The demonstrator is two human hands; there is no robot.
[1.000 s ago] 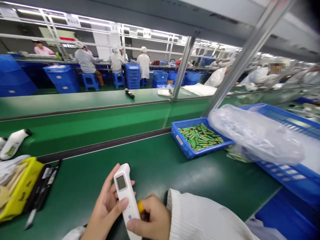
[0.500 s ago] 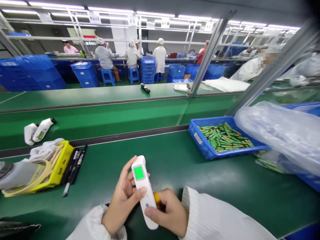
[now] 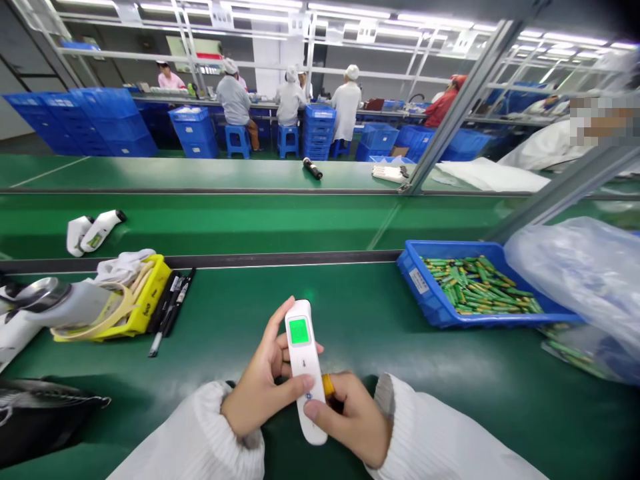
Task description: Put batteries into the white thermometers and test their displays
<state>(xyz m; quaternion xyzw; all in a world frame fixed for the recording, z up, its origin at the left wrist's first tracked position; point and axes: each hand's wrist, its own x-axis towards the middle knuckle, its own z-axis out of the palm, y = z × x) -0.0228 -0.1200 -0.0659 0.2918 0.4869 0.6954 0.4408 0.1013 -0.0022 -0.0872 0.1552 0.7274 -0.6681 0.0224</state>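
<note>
A white handheld device, like a thermometer [image 3: 306, 370], is held above the green bench with its lit green screen facing up. My left hand [image 3: 270, 377] wraps round its left side, thumb on the front face near the buttons. On the lower right side, my right hand [image 3: 350, 413] grips the same device, its thumb on the face and an orange cover on one finger. The fingers behind the device are partly hidden.
A blue tray [image 3: 415, 287] of green batteries sits at right beside a clear plastic bag [image 3: 580, 267]. To the left are a yellow basket [image 3: 157, 293], pens [image 3: 173, 303], a black pouch [image 3: 40, 420] and two white devices [image 3: 103, 230]. People sit and stand beyond the conveyor.
The camera view has shifted, so the surroundings appear further right. The device now looks more upright, and my left thumb lies lower on it, near the buttons. Both hands keep hold.
</note>
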